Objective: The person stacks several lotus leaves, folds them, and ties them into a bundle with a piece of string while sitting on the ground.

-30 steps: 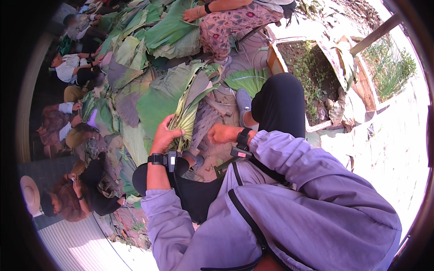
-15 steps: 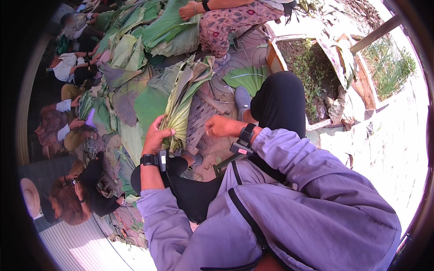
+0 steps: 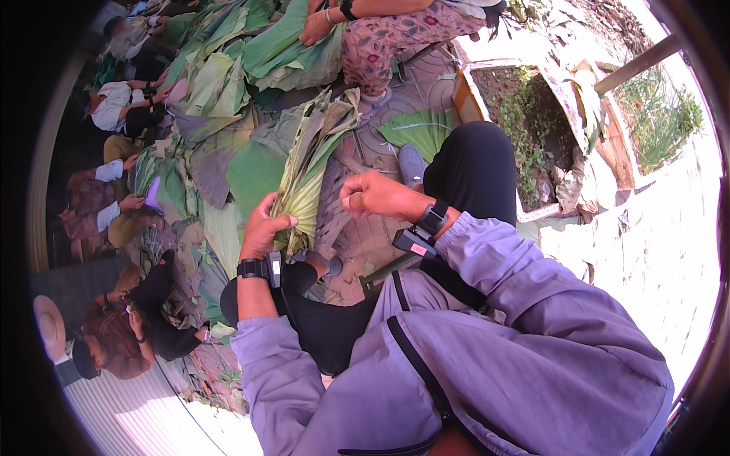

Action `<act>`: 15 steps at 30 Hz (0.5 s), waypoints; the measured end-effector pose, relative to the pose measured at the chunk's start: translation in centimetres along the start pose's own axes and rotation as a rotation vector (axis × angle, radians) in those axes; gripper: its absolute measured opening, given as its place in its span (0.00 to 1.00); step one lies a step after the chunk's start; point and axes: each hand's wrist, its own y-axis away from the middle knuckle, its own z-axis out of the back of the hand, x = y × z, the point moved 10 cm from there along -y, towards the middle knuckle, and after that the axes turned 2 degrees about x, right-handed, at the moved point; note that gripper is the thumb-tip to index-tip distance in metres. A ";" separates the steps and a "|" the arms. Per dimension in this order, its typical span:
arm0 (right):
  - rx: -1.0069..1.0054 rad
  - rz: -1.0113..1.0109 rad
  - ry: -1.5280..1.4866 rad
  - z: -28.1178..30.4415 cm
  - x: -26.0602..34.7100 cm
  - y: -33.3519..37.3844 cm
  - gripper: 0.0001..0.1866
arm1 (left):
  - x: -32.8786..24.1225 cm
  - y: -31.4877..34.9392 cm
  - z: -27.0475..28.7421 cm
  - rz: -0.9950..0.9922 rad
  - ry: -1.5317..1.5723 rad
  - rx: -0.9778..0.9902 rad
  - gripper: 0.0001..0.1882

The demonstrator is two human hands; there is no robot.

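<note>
My left hand (image 3: 262, 226) grips the near end of a bundle of folded lotus leaves (image 3: 306, 181), its thumb lying across the pale, pleated ribs. The bundle points away from me, its browned, ragged edges at the far end. To its right, apart from the leaves, my right hand (image 3: 378, 193) hangs with curled fingers pressed together. Whether a thin strand or anything else is in those fingers I cannot make out. Beyond the bundle, more large leaves (image 3: 251, 171) lie spread in a heap, green and partly brown.
A fan-shaped green leaf (image 3: 417, 134) lies on the paving near my shoe (image 3: 411, 165). At right stands a wooden-edged planter (image 3: 465, 95) with small plants. A person in flowered trousers (image 3: 372, 49) handles leaves (image 3: 285, 45) opposite; several other people sit along the left.
My right hand has risen slightly away from me, and its wrist has shifted a little to the right. My left hand keeps its hold on the bundle almost unmoved.
</note>
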 end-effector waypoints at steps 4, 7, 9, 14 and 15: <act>-0.095 0.181 0.028 2.1 8.0 3.6 0.08 | -0.5 -0.1 -2.6 -0.016 -0.170 -0.004 0.38; -0.237 0.328 0.033 5.0 14.2 7.8 0.08 | -0.1 0.1 -4.8 -0.025 -0.505 -0.063 0.39; -0.350 0.403 0.010 7.6 17.0 10.6 0.08 | -0.9 0.5 -6.5 -0.106 -0.891 -0.213 0.38; -0.696 0.507 0.046 16.2 18.0 16.8 0.09 | 0.4 1.6 -12.0 -0.059 -1.170 -0.258 0.43; -0.747 0.505 0.031 17.7 17.3 17.3 0.09 | 1.1 1.5 -12.7 -0.035 -1.190 -0.220 0.44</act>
